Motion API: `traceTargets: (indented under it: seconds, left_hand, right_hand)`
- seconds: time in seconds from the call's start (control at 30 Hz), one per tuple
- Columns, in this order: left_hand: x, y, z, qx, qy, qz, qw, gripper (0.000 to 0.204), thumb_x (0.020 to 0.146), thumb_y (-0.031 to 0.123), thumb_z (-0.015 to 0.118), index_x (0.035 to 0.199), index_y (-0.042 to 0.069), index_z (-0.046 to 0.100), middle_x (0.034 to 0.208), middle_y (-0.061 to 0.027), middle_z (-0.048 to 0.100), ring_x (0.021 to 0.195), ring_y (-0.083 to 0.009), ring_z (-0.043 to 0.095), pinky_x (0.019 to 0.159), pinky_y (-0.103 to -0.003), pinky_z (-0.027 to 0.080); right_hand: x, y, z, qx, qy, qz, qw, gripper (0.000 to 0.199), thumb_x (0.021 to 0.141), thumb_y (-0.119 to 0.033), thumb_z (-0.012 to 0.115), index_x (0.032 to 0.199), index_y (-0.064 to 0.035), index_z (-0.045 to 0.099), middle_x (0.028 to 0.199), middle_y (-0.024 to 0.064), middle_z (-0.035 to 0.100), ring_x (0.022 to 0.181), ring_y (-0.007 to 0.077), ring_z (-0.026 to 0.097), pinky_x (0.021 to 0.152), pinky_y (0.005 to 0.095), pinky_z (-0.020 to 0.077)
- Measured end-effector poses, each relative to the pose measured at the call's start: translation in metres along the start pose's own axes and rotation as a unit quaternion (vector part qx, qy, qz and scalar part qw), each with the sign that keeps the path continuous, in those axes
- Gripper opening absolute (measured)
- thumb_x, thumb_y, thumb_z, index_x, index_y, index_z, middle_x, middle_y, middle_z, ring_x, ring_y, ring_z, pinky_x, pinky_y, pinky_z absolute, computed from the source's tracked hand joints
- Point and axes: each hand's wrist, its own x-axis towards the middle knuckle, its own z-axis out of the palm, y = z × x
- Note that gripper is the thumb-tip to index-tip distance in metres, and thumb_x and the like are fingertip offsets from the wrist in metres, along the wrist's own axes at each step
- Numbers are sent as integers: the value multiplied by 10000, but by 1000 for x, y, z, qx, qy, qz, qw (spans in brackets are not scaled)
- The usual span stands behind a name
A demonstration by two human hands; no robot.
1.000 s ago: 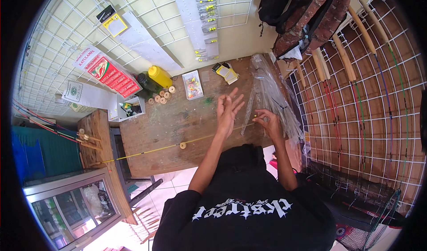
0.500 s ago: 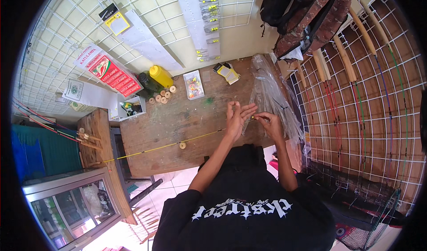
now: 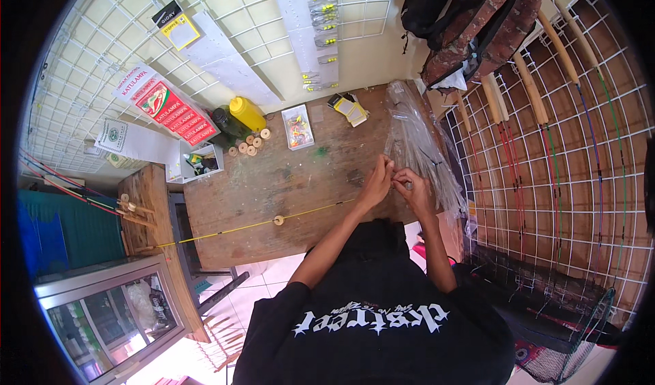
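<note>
Pinching thin yellow rod (image 3: 259,226), both hands (image 3: 398,182) together.

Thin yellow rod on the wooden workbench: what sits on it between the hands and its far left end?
In the head view, a small round cork ring sits on the thin yellow rod.

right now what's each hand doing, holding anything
Left hand: fingers pinched at the near end of the thin yellow rod.
Right hand: fingers curled at the same spot; what it grips cannot be told.
</note>
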Motion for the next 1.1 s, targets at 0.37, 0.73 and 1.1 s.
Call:
traceTargets:
  seconds: [0.37, 0.73, 1.1]
  left_hand:
    - [-3, -10, -5, 42, -66, -2, 997, 198, 1032, 242, 430, 1069, 53, 386, 813, -200, 553, 754, -306, 623, 683, -423, 468]
    - [8, -6, -21, -145, -222, -156, 952, 251, 1018, 365, 483, 1079, 124, 453, 791, 0, 495, 657, -65, 435, 557, -222, 367]
    - [10, -5, -32, -239, -176, -264, 918, 314, 956, 341, 607, 1102, 87, 494, 744, 19, 475, 623, -54, 392, 527, -207, 308]
  right_hand:
    - [-1, 2, 11, 32, 66, 29, 997, 109, 820, -47, 724, 903, -10, 662, 814, 83, 714, 759, 120, 676, 700, 270, 512]
    - [1, 52, 11, 189, -30, 60, 980, 150, 871, -83, 695, 987, 11, 700, 839, 28, 696, 759, 75, 612, 662, 223, 467]
    - [-3, 17, 8, 49, 16, 14, 999, 131, 832, -70, 719, 950, -13, 714, 813, 51, 693, 743, 98, 617, 701, 262, 488]
